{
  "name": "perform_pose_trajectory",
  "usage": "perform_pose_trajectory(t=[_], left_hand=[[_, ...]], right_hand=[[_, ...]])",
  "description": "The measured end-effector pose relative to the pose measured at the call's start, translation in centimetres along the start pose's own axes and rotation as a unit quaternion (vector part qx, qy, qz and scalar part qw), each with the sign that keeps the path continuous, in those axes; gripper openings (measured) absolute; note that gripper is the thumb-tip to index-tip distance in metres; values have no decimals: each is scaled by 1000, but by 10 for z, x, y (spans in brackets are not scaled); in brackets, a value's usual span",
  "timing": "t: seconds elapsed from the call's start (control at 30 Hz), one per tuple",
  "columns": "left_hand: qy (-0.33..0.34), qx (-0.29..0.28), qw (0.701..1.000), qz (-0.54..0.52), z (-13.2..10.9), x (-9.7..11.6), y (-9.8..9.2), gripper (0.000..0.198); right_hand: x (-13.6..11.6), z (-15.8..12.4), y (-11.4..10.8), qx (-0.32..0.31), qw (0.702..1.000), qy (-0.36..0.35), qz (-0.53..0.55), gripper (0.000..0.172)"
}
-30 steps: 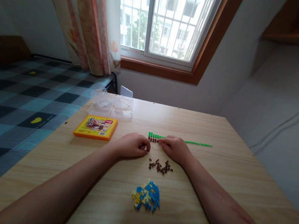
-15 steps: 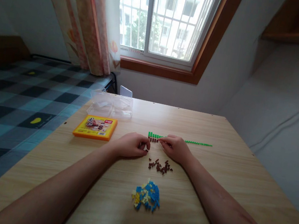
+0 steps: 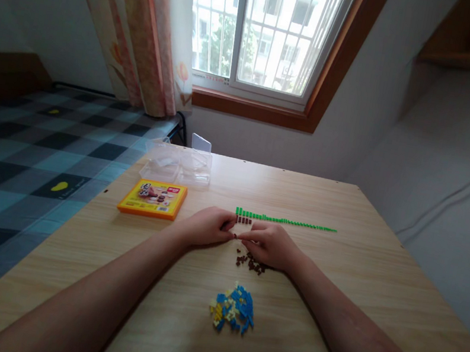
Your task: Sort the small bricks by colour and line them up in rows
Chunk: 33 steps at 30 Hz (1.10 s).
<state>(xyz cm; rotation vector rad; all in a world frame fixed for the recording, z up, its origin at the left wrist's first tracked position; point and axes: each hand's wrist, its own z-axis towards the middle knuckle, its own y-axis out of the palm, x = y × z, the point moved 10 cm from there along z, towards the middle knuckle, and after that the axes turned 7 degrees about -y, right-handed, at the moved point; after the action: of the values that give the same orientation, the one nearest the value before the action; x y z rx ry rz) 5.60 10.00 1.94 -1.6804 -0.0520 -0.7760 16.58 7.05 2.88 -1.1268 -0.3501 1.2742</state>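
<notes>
Both my hands rest on a wooden table (image 3: 333, 288). My left hand (image 3: 206, 226) and my right hand (image 3: 271, 246) meet fingertip to fingertip, each pinched on a tiny brown brick (image 3: 234, 236) between them. Just beyond the fingertips lies a short row of brown bricks (image 3: 244, 220), and behind that a long row of green bricks (image 3: 285, 221). A loose heap of brown bricks (image 3: 250, 262) lies under my right hand's palm side. Nearer to me sits a pile of blue and yellow bricks (image 3: 233, 308).
An orange-and-yellow box (image 3: 152, 198) lies at the left of the table, with a clear plastic tray (image 3: 177, 164) behind it. A checkered bed (image 3: 16, 163) stands left of the table. Window and curtain are behind.
My right hand has drawn back from the brown row toward me, and its fingertips now meet my left hand's. The view shifted slightly.
</notes>
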Motion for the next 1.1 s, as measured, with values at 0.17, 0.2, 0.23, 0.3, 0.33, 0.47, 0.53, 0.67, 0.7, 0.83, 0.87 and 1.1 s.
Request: perform_pose_trajectory(t=[0.17, 0.2, 0.23, 0.3, 0.33, 0.47, 0.53, 0.67, 0.7, 0.83, 0.87, 1.1], left_hand=[[6, -4, 1000, -7, 0, 0, 0, 16], [5, -5, 1000, -8, 0, -1, 0, 15], [3, -5, 1000, -10, 0, -1, 0, 15], [-3, -8, 1000, -12, 0, -2, -1, 14], [-6, -9, 1000, -14, 0, -2, -1, 14], [-2, -13, 1000, -23, -1, 0, -2, 16], [1, -18, 999, -30, -2, 1, -2, 16], [-2, -15, 999, -31, -2, -1, -1, 16], [-2, -14, 999, -30, -1, -1, -1, 16], [2, -16, 999, -29, -2, 0, -1, 16], [2, -17, 999, -28, -2, 0, -1, 16], [-6, -19, 1000, -17, -3, 2, -2, 16]], right_hand=[[3, 1, 3, -16, 1000, 10, 0, 25], [3, 1, 4, -20, 1000, 10, -3, 25], [4, 1, 5, -22, 1000, 11, -4, 24], [6, 0, 4, -21, 1000, 14, -5, 23], [8, -1, 2, -17, 1000, 19, -7, 23], [25, -10, -8, 4, 998, 60, -28, 19], [35, -14, -13, 10, 996, 78, -44, 15], [50, -17, -19, 28, 991, 110, -73, 14], [52, -17, -20, 32, 990, 116, -76, 14], [55, -15, -18, 40, 987, 131, -87, 12], [55, -14, -18, 41, 986, 134, -90, 12], [61, -13, -16, 44, 983, 147, -101, 14]])
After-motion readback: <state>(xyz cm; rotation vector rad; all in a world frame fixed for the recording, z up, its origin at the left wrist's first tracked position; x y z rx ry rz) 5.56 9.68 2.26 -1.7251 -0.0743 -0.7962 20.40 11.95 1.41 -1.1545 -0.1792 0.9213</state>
